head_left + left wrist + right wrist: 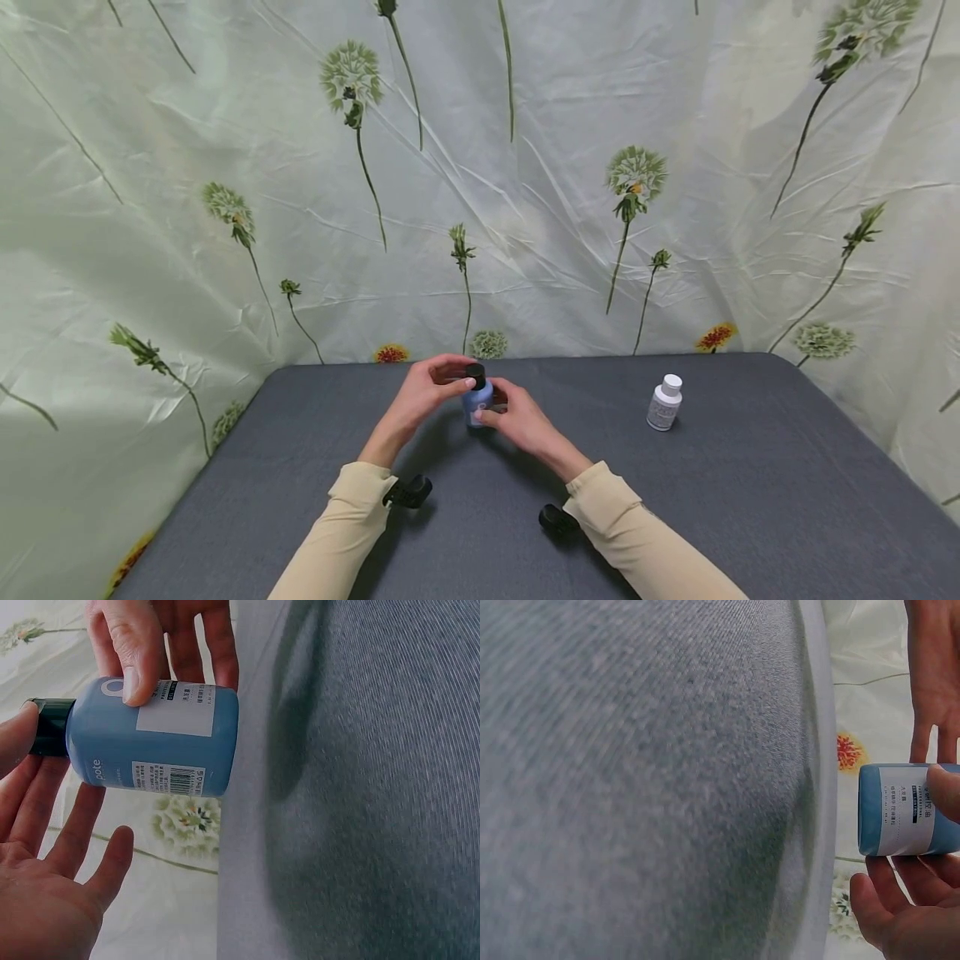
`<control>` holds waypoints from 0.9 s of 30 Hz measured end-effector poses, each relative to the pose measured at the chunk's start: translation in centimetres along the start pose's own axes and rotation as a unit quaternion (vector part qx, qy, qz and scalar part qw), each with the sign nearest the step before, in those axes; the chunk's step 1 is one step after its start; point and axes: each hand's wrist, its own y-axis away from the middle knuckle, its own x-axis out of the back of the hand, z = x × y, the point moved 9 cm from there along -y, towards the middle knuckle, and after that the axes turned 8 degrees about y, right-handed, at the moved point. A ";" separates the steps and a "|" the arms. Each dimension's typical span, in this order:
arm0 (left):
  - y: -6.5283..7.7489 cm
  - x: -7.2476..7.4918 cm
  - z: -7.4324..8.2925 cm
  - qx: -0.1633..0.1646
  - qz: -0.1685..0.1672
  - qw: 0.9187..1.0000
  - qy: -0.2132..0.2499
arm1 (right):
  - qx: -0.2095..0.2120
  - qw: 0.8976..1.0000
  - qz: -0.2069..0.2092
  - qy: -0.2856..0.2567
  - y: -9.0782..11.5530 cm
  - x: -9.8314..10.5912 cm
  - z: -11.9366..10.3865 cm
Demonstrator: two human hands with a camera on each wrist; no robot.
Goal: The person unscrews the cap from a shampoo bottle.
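A blue bottle with a black cap is held upright near the far edge of the table. My left hand pinches the cap between thumb and fingers, its other fingers spread in the left wrist view. Lower down, my right hand grips the bottle's body, thumb on the front and fingers around the far side. White labels with print and a barcode show on the blue side. In the right wrist view the cap is out of frame, and the bottle's base end faces the table.
A white bottle with a white cap stands on the dark grey table, right of my hands. Behind the table hangs a pale curtain printed with dandelions. Black wrist devices sit below both hands.
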 end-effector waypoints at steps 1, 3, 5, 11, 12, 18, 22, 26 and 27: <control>0.0 -0.1 0.1 -0.001 -0.002 1.000 0.000 | 0.000 1.000 0.001 -0.001 0.1 0.1 0.0; 0.0 -0.4 0.2 -0.004 -0.006 1.000 0.002 | 0.003 1.000 0.005 -0.002 0.4 0.4 -0.1; 0.0 -0.6 0.3 -0.007 -0.011 1.000 0.006 | 0.007 1.000 0.009 -0.004 0.6 0.7 -0.2; 0.1 -1.5 0.9 -0.017 -0.027 0.999 0.011 | 0.017 1.000 0.021 -0.006 1.3 1.5 -0.2; 0.0 -1.6 0.6 -0.020 -0.027 0.999 0.009 | 0.016 1.000 0.024 -0.007 1.4 1.7 -0.1; -1.4 -1.8 -1.5 -0.037 -0.032 0.999 0.003 | 0.007 0.999 0.039 -0.015 2.1 2.4 0.2; -1.4 -2.5 -1.4 -0.040 -0.040 0.998 0.004 | 0.006 0.999 0.040 -0.019 2.7 2.7 0.3; -1.2 -3.2 -1.3 -0.042 -0.049 0.998 0.005 | -0.001 0.999 0.037 -0.024 3.3 2.9 0.5; -1.2 -3.3 -1.3 -0.041 -0.051 0.998 0.007 | -0.001 0.999 0.037 -0.024 3.4 3.0 0.6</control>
